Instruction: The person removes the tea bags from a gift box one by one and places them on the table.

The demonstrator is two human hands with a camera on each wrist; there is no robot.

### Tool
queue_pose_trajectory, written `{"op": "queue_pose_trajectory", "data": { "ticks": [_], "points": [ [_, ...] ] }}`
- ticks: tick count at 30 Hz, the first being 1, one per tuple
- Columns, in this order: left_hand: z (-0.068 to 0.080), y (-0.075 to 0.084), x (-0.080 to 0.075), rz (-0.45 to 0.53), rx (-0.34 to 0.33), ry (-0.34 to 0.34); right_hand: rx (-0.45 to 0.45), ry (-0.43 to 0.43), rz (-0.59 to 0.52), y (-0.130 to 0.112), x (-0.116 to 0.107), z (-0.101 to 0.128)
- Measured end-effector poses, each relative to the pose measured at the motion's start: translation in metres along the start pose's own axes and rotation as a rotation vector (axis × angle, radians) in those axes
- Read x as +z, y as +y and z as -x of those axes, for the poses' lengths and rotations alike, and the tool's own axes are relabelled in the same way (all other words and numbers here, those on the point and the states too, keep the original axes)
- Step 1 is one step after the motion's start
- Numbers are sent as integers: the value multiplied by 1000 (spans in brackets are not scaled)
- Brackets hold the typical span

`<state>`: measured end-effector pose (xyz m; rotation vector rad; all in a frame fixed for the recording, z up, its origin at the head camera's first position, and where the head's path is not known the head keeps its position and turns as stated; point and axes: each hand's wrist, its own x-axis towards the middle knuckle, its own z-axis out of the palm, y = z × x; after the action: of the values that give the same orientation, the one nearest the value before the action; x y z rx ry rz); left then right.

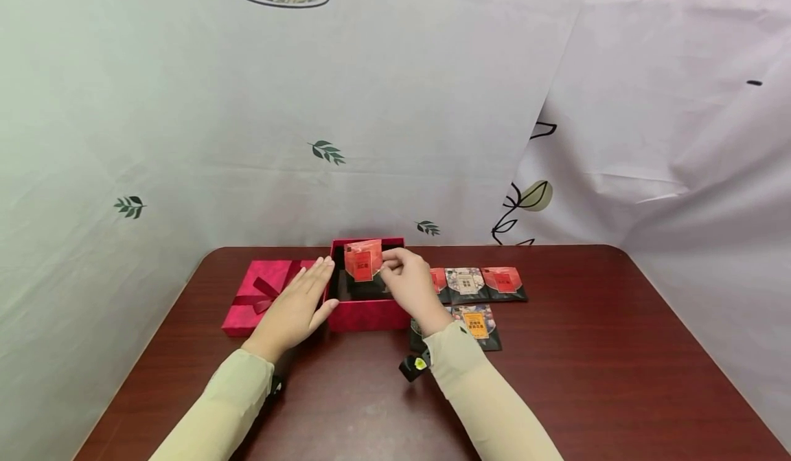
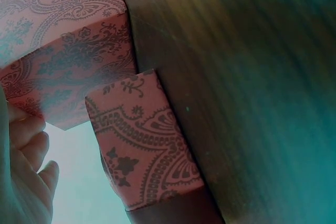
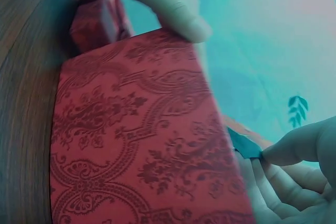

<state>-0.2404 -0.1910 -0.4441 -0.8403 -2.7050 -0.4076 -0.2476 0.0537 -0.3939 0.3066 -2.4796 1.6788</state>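
Note:
A red patterned gift box [image 1: 371, 316] with a dark inside stands open at the top near the back of the table. Over it, my right hand [image 1: 415, 288] pinches a red and black sachet [image 1: 362, 262] by its right edge; thumb and fingers meet on a corner of it in the right wrist view. My left hand [image 1: 298, 310] has its fingers straight and lies along the box's left side, fingertips at the rim. In the left wrist view, the fingers [image 2: 31, 145] show beside the box [image 2: 68, 66]. The sachet hides part of the box's inside.
Left of the box lies its red lid [image 1: 247, 310] with a dark ribbon bow. To the right, several sachets lie flat in two rows, among them a red one [image 1: 505, 282], a floral one [image 1: 467, 284] and one with an orange label [image 1: 477, 326]. A printed cloth [image 1: 395, 104] hangs behind.

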Motion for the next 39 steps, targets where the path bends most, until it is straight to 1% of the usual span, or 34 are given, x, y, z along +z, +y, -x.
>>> {"op": "queue_pose_trajectory", "data": {
  "ticks": [2,6,10,12,17,21,28,31,34,39],
  "points": [
    [0,0,-1,1,-2,-2,20,-10,-75,0,-6,2],
    [0,0,-1,-7,0,-4,50,-11,-189,2,-16,6],
    [0,0,0,-8,2,-6,97,1,-266,3,-27,8],
    [0,-1,0,-8,3,-6,113,9,-282,5,-33,10],
    [0,-1,1,-13,6,-3,154,38,-293,8,-49,15],
    [1,-1,0,-18,9,-3,183,53,-330,9,-63,21],
    [1,0,-1,-12,21,8,152,103,-330,17,-83,25],
    [2,-1,0,-15,27,29,147,103,-315,22,-91,26],
    [2,-1,0,-16,30,38,155,79,-283,25,-99,26],
    [1,0,-1,-10,13,1,197,34,-230,29,-113,28]
  ]
}}
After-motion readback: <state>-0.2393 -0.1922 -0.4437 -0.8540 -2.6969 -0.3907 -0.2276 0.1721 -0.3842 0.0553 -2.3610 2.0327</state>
